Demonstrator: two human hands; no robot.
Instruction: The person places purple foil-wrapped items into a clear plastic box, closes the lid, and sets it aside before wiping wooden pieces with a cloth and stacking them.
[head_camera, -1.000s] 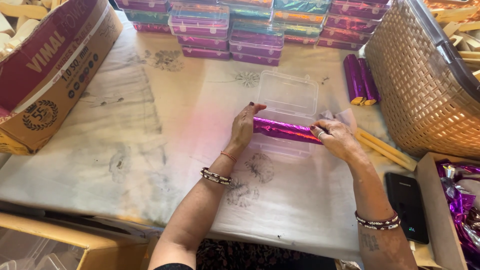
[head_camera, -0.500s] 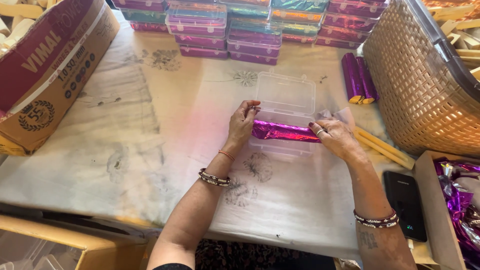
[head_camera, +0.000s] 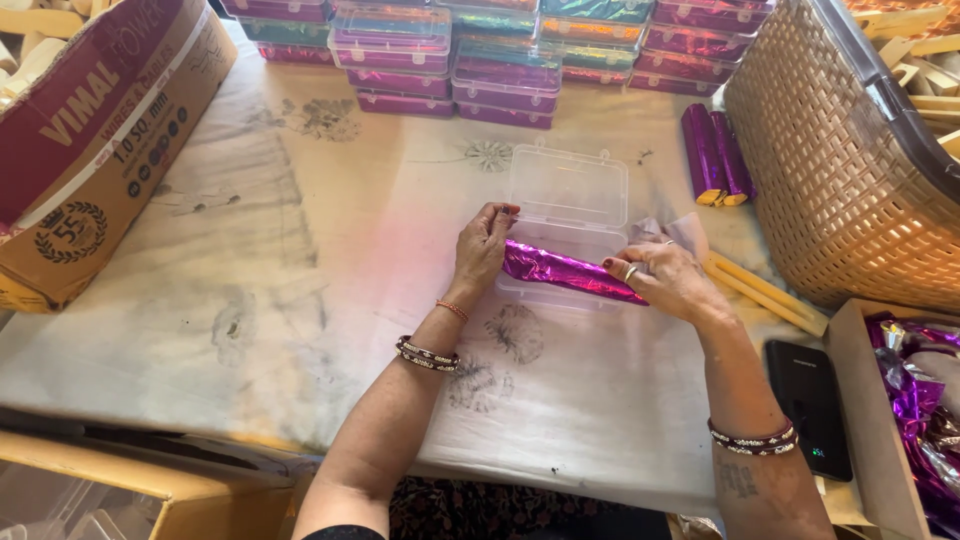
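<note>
We hold a long roll wrapped in shiny magenta foil by its two ends, over the near part of an open clear plastic box that sits on the pale cloth-covered table. Our left hand is curled around the roll's left end, fingers bent over the top and thumb tucked close, so the grasp is closed on the foil. Our right hand pinches the right end, fingers folded down over it, with a ring on one finger; this grasp is closed on the roll too. The roll lies nearly level, its right end a little nearer to us than its left. Whether it already rests in the box or is held just above it, we cannot tell.

Just right of the box, two more purple foil rolls lie side by side beside a large woven basket. Pale wooden sticks lie near the right hand, at the basket's foot. At the far edge stand stacks of closed boxes with coloured contents. A cardboard carton sits at far left, a dark phone near right, and crumpled purple foil in a box at the right edge.
</note>
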